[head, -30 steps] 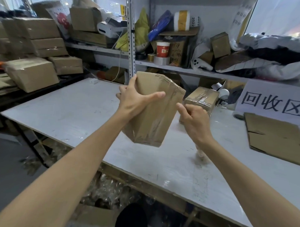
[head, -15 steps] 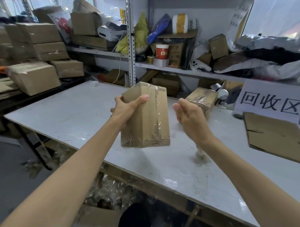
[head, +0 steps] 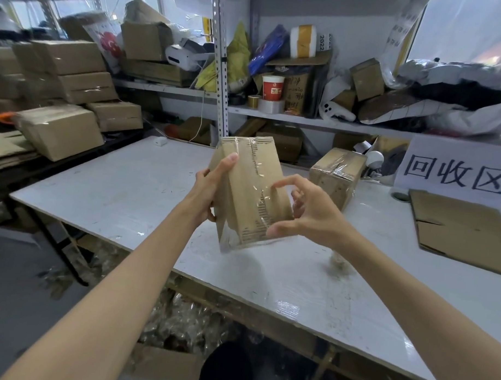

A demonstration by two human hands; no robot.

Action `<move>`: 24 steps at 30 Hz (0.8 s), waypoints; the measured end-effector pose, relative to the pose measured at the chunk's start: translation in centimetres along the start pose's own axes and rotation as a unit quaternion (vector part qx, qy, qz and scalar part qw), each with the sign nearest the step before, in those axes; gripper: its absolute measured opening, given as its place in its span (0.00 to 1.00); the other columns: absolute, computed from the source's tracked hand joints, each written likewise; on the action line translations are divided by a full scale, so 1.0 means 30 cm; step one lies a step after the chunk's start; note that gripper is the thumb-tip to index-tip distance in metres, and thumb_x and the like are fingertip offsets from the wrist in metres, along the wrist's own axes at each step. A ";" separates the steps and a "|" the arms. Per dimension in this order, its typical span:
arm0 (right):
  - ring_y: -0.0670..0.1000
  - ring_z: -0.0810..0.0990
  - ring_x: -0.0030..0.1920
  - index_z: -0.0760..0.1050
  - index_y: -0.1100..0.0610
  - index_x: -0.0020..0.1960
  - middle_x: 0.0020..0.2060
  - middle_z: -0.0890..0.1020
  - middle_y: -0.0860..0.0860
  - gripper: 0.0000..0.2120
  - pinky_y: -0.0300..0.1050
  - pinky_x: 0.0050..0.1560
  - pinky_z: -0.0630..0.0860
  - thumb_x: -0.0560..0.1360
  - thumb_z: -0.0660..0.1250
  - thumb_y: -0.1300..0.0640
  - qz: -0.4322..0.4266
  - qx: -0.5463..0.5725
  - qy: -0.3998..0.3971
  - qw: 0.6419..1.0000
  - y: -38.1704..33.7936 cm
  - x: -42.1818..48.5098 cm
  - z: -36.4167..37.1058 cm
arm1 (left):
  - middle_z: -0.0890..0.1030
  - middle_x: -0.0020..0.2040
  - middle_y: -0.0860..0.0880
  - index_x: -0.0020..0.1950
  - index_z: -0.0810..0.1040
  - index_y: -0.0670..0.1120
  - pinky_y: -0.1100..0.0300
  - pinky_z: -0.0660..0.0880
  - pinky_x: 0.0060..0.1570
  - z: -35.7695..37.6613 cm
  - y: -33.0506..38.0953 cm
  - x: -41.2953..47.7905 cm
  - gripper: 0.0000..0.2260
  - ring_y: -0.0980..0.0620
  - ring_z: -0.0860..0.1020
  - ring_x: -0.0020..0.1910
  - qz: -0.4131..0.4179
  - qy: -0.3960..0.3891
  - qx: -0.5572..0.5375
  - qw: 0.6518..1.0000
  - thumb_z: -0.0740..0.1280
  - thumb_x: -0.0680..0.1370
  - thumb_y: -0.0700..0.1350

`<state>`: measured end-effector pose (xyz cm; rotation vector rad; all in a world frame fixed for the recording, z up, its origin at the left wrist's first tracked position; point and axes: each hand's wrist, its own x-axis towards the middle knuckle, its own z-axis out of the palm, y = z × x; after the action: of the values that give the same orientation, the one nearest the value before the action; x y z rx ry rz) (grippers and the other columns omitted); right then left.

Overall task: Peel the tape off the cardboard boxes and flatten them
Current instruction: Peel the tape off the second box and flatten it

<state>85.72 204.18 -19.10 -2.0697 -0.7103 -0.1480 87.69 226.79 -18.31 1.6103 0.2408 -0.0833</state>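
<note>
One flattened cardboard sheet (head: pixel 458 228) lay at three o'clock on the counter (head: pixel 130 185); a second taped box (head: pixel 336 175) waited at two o'clock. At centre, the left hand (head: pixel 212 185) gripped a cardboard box (head: pixel 243 206) aloft, its tape (head: pixel 257 176) unpeeled, the right hand (head: pixel 308 211) curling fingers (head: pixel 278 183) round it.

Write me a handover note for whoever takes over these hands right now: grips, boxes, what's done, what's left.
Left grip: holds the cardboard box by its left side, up over the table.
Right grip: curled round the box's right edge, index fingertip on the clear tape along the front seam.
Second taped box: on the table behind, tape on.
Done: one flattened cardboard sheet lies at the right.
Left: peel the tape off the held box, flatten it, then do the second one.
</note>
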 end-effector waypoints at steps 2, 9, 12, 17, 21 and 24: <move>0.46 0.69 0.39 0.70 0.48 0.68 0.43 0.68 0.45 0.47 0.39 0.40 0.75 0.52 0.82 0.45 -0.006 -0.046 -0.008 0.999 0.010 0.000 0.017 | 0.72 0.64 0.44 0.74 0.59 0.50 0.32 0.70 0.60 0.001 -0.001 -0.003 0.52 0.39 0.72 0.62 -0.035 -0.001 0.001 0.999 0.68 0.57 0.75; 0.50 0.68 0.40 0.70 0.54 0.70 0.42 0.67 0.53 0.38 0.34 0.43 0.72 0.63 0.79 0.57 0.020 -0.006 0.024 0.999 0.043 -0.003 0.054 | 0.72 0.63 0.52 0.71 0.59 0.57 0.50 0.75 0.53 -0.027 -0.055 -0.005 0.44 0.48 0.74 0.61 0.038 -0.061 0.040 0.997 0.77 0.62 0.62; 0.48 0.67 0.38 0.74 0.56 0.66 0.37 0.65 0.48 0.28 0.31 0.41 0.67 0.67 0.76 0.60 0.015 -0.013 0.081 0.997 0.050 -0.004 0.074 | 0.73 0.63 0.53 0.72 0.61 0.58 0.50 0.75 0.54 -0.048 -0.069 0.001 0.43 0.49 0.74 0.62 0.043 -0.085 0.041 0.995 0.77 0.62 0.59; 0.50 0.66 0.39 0.84 0.55 0.53 0.32 0.67 0.48 0.11 0.40 0.42 0.64 0.75 0.69 0.51 0.035 -0.055 0.223 0.973 0.051 0.022 0.068 | 0.75 0.65 0.47 0.72 0.70 0.52 0.52 0.75 0.61 -0.061 -0.066 0.009 0.36 0.46 0.76 0.62 0.086 -0.101 0.050 0.990 0.76 0.66 0.57; 0.48 0.71 0.30 0.77 0.65 0.34 0.27 0.71 0.51 0.23 0.45 0.34 0.66 0.78 0.64 0.47 0.077 -0.031 0.210 0.974 0.038 0.045 0.043 | 0.80 0.59 0.45 0.65 0.75 0.48 0.53 0.79 0.54 -0.058 -0.033 0.001 0.32 0.46 0.80 0.58 0.133 -0.095 0.011 0.986 0.79 0.64 0.54; 0.45 0.76 0.26 0.82 0.65 0.46 0.30 0.78 0.51 0.14 0.40 0.28 0.74 0.79 0.64 0.55 0.138 0.080 0.111 0.981 0.041 0.041 0.042 | 0.80 0.57 0.45 0.62 0.75 0.48 0.55 0.81 0.46 -0.053 -0.016 -0.001 0.30 0.45 0.82 0.55 0.144 -0.056 0.030 0.988 0.80 0.63 0.50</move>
<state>87.19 205.20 -20.29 -1.9363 -0.2862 -0.1557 87.42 228.38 -18.69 1.6789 -0.0835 0.0406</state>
